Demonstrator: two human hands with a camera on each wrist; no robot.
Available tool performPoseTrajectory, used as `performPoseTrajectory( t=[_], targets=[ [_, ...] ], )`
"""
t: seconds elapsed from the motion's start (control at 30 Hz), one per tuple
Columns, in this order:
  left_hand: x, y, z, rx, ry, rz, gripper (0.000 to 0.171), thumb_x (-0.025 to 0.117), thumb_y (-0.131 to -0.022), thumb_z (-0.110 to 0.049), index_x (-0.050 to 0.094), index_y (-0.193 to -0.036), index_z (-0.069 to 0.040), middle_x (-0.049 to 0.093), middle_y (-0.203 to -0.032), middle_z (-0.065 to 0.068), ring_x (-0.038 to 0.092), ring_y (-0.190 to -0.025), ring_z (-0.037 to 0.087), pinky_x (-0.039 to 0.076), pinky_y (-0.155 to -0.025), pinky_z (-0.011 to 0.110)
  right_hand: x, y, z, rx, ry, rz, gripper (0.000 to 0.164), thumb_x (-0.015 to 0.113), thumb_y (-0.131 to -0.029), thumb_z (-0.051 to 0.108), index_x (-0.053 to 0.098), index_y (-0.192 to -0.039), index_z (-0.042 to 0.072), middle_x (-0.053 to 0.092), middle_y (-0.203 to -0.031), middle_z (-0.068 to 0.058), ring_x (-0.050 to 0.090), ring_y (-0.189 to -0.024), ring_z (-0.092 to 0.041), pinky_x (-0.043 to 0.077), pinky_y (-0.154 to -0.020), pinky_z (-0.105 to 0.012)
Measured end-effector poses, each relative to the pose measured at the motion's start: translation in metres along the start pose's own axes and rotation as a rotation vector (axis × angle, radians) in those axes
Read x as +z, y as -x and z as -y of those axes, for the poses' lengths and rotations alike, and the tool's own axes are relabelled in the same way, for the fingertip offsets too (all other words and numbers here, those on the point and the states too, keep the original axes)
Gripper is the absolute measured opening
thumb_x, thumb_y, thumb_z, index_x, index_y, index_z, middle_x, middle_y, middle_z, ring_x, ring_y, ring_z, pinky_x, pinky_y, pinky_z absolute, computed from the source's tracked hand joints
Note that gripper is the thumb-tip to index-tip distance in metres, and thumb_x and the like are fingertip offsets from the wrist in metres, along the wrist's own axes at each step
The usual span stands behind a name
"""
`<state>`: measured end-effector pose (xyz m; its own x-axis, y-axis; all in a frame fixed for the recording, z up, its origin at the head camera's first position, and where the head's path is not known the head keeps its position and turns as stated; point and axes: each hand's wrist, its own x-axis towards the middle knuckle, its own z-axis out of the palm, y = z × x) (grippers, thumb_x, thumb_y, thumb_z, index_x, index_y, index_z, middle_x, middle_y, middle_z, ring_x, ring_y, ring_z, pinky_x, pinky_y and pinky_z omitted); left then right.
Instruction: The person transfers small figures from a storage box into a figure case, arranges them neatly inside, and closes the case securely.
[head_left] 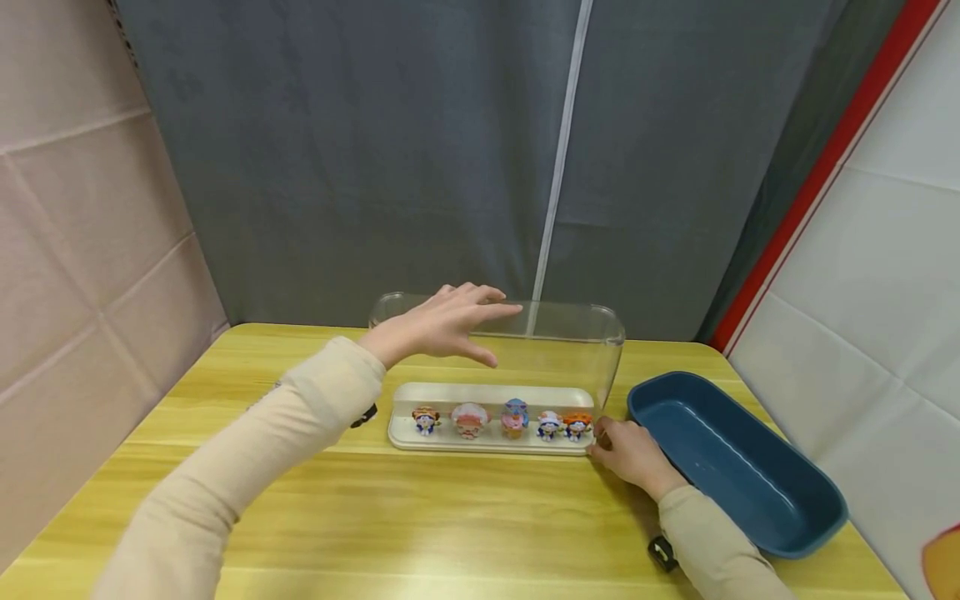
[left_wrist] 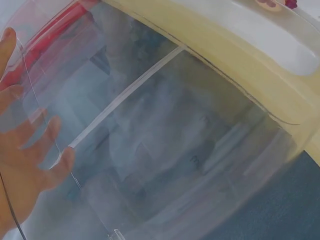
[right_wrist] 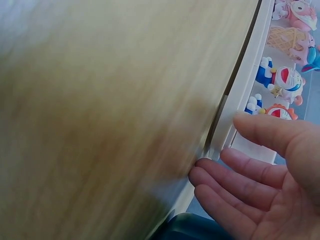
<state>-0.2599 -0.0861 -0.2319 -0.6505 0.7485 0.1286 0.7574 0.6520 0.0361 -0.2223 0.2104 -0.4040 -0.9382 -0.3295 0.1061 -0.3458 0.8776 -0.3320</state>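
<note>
A long white display base (head_left: 491, 446) lies on the wooden table, with several small cartoon figurines (head_left: 469, 420) in a row on it. Behind or over it rises a clear plastic cover (head_left: 570, 358); how its lower edge meets the base is unclear. Fingers spread, my left hand (head_left: 457, 321) hovers at the cover's upper rim, and contact cannot be told. My right hand (head_left: 633, 454) pinches the base's front right corner. In the right wrist view the thumb (right_wrist: 260, 131) is on the base's edge beside a figurine in an orange headpiece (right_wrist: 282, 112).
A dark blue oblong bin (head_left: 750, 467) stands right of the base, close to my right forearm. Grey curtain (head_left: 375, 167) hangs behind the table (head_left: 420, 517). Pale panels stand at the left and right, the right one (head_left: 885, 250) with a red border.
</note>
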Motion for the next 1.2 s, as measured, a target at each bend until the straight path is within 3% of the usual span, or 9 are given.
performPoseTrajectory(
  t=[0.27, 1.2],
  targets=[
    [0.009, -0.002, 0.0, 0.01, -0.009, -0.012, 0.077, 0.064, -0.072, -0.052, 0.035, -0.137, -0.021, 0.034, -0.134, 0.008, 0.033, -0.114, 0.022, 0.03, -0.087, 0.042, 0.0, 0.0, 0.001, -0.005, 0.004, -0.005, 0.016, 0.069, -0.075, 0.016, 0.057, -0.081, 0.007, 0.053, -0.067, 0.002, 0.046, -0.057, -0.013, 0.039, -0.052, -0.03],
    [0.031, -0.002, 0.006, 0.008, 0.017, -0.024, 0.077, 0.065, -0.072, -0.05, 0.036, -0.136, -0.021, 0.034, -0.134, 0.009, 0.034, -0.115, 0.024, 0.031, -0.086, 0.042, 0.001, 0.0, 0.0, 0.005, -0.005, 0.005, 0.016, 0.069, -0.075, 0.017, 0.057, -0.081, 0.007, 0.057, -0.071, 0.001, 0.05, -0.06, -0.013, 0.042, -0.055, -0.032]
  ],
)
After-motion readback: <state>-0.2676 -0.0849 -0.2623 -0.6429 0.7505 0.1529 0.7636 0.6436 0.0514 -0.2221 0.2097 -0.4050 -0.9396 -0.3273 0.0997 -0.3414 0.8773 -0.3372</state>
